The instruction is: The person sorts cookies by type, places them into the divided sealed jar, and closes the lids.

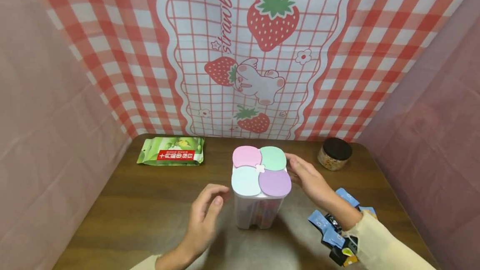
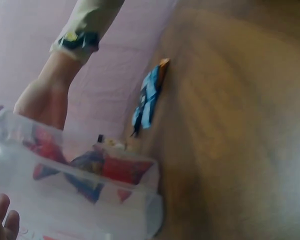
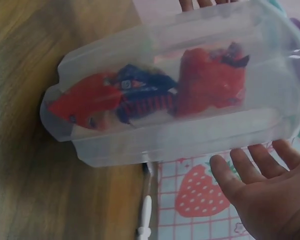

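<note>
1. The clear container (image 1: pixel 258 213) is standing upright just below the frame's centre, with red and blue packets (image 3: pixel 150 92) showing inside
2. I'm judging it partly filled and closed, its four-coloured lid (image 1: pixel 261 172) lying flat; whether more is left to add, I can't tell
3. My left hand (image 1: pixel 206 211) is hovering just left of it, fingers relaxed, empty
4. My right hand (image 1: pixel 309 178) is flanking its right side, fingers loose, not gripping; contact is unclear
5. Blue packets (image 1: pixel 331 236) are lying lower right

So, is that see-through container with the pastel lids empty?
No, the container has red and blue packets showing through its translucent side.
</note>
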{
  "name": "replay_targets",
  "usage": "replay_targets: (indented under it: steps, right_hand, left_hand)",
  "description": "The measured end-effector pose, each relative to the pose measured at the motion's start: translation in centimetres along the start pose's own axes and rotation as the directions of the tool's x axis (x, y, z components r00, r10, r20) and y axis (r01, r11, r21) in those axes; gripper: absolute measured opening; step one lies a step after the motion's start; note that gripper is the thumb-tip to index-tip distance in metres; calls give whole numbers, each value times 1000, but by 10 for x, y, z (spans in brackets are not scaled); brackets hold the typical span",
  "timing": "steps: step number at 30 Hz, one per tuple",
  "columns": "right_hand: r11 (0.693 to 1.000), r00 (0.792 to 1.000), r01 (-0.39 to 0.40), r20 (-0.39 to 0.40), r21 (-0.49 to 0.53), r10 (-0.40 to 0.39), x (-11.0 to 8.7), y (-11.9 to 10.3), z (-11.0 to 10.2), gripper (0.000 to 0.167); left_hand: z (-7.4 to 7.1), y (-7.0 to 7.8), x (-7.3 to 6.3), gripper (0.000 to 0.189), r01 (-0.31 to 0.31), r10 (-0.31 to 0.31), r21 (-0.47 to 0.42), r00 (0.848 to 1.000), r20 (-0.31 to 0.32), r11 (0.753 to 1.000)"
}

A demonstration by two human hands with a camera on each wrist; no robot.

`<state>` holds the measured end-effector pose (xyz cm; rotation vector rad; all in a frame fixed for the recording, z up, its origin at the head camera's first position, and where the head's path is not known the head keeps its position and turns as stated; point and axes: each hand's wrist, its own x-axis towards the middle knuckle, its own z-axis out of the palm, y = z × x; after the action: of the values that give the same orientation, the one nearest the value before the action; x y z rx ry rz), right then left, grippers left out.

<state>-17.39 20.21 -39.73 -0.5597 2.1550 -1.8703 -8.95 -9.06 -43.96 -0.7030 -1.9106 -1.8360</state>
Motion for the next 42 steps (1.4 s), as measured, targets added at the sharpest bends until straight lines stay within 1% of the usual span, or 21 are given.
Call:
replay_targets:
  steps: [4,9,13,15,17,18,22,24,26,27,28,31,33,35,37,39,40,42]
  right_hand:
    - [998,999,-34,0,57,34,8,7,-1,68]
    - [992,997,-82,-1,101,83,12,14,-4,74]
    - [986,993,-115,41,118,111,10,17,-8,79]
    - [987,991,-117,69,112,110,8,17,-9,80]
    - [987,989,-123,97,103,113,5,18,-11,80]
    - [988,987,-123,112,96,112,4,18,-13,80]
    - [990,980,-115,170,84,99,-3,19,-19,79]
    - [993,977,-85,201,79,67,-8,20,-21,77]
    - [995,973,-57,226,84,37,-13,20,-22,75]
    - [995,972,-47,235,85,25,-16,19,-22,74]
    - [995,970,-40,243,89,17,-19,18,-21,73]
    - [993,966,-33,259,110,3,-29,14,-18,70]
    - [993,964,-29,267,114,-3,-35,12,-15,69]
    - [993,960,-23,279,119,-11,-40,11,-11,67]
    - [993,957,-13,290,120,-23,-46,9,-7,66]
    - [992,953,2,300,125,-40,-51,7,-3,63]
    - [991,951,12,304,130,-51,-53,6,-1,62]
    - [989,951,18,304,146,-63,-58,4,2,59]
  left_hand:
    - [-1,2,-10,33,-38,38,5,998,55,999]
    - [-2,4,-19,42,-36,35,7,988,150,999]
    - [-1,6,-24,46,-25,22,15,980,195,1000]
    - [-1,8,-26,48,-10,6,18,976,216,1000]
    - [-1,10,-27,49,6,-16,43,973,229,999]
    - [-1,10,-27,50,2,-14,50,972,236,999]
    - [-3,11,-27,51,35,-59,102,969,239,994]
    - [-5,10,-24,52,59,-82,103,967,243,993]
    - [-9,8,-19,52,112,-132,93,959,250,989]
    - [-11,7,-15,52,128,-145,80,956,255,989]
    - [-13,6,-12,52,149,-162,68,952,261,986]
    - [-20,3,2,52,259,-253,14,927,279,966]
    - [-24,1,11,54,327,-309,-14,905,293,945]
    - [-27,-2,19,57,389,-358,-38,879,316,921]
    - [-29,-6,26,59,415,-375,-53,863,339,908]
    - [-31,-10,32,60,422,-374,-56,851,367,905]
    - [-31,-13,35,61,424,-372,-59,847,380,904]
    - [-32,-17,39,61,420,-361,-67,844,397,905]
